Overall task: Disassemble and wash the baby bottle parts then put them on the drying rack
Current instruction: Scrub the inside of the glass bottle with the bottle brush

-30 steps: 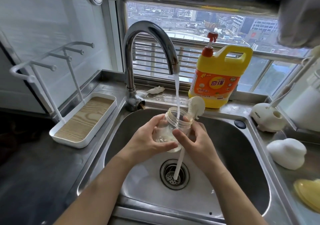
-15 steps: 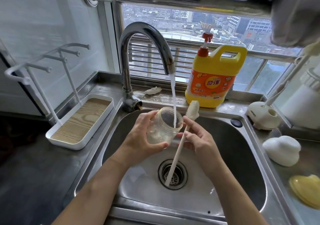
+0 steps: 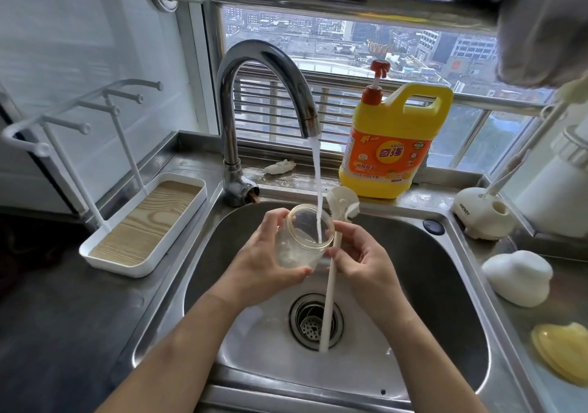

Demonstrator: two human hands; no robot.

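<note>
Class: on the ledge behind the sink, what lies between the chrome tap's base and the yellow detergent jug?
The head view shows one small crumpled white scrap between the chrome tap and the yellow detergent jug.

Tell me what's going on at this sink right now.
A person is rinsing a clear baby bottle over the sink. The left hand grips the bottle, tilted so the water from the tap runs into its mouth. The right hand holds a white brush by its handle, with the head up beside the bottle's rim, outside it. The bottle has not yet gone to the drying rack on the left counter.
</note>
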